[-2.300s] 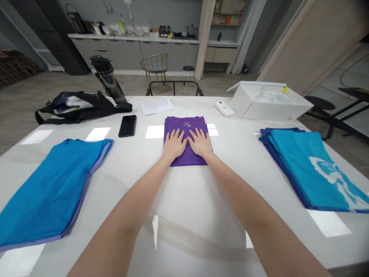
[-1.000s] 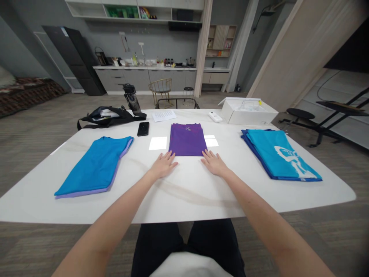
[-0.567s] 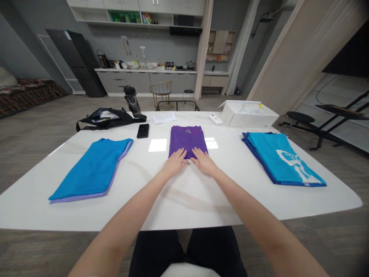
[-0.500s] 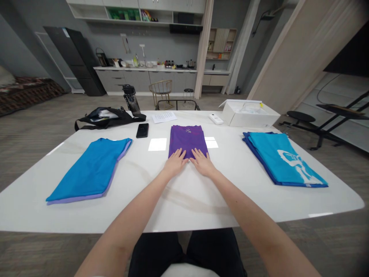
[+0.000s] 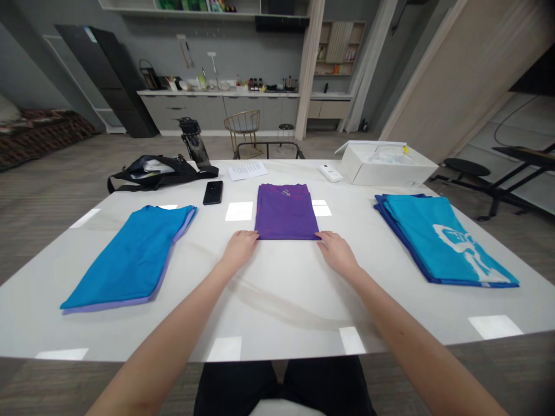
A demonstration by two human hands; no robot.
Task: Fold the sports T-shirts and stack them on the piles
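Observation:
A purple shirt [image 5: 287,212], folded into a neat rectangle, lies flat at the middle of the white table [image 5: 281,289]. At its near left corner, my left hand [image 5: 241,247] is closed, fingertips pinching the edge. My right hand [image 5: 337,251] pinches the near right corner in the same way. To the left lies a blue shirt [image 5: 130,254] folded over a lilac one [image 5: 162,277]. On the right is a folded turquoise shirt [image 5: 429,231] with a white print, on top of dark blue cloth [image 5: 403,248].
Beyond the shirts are a black phone [image 5: 213,192], a black bag [image 5: 156,173], a dark bottle [image 5: 193,141], a printed sheet [image 5: 248,170], a small white device [image 5: 330,173] and an open white box [image 5: 388,167]. A chair [image 5: 269,144] stands behind the table's far edge.
My hands have moved apart, from lying flat on the near part of the purple shirt to pinching its two near corners. The view has tilted slightly down.

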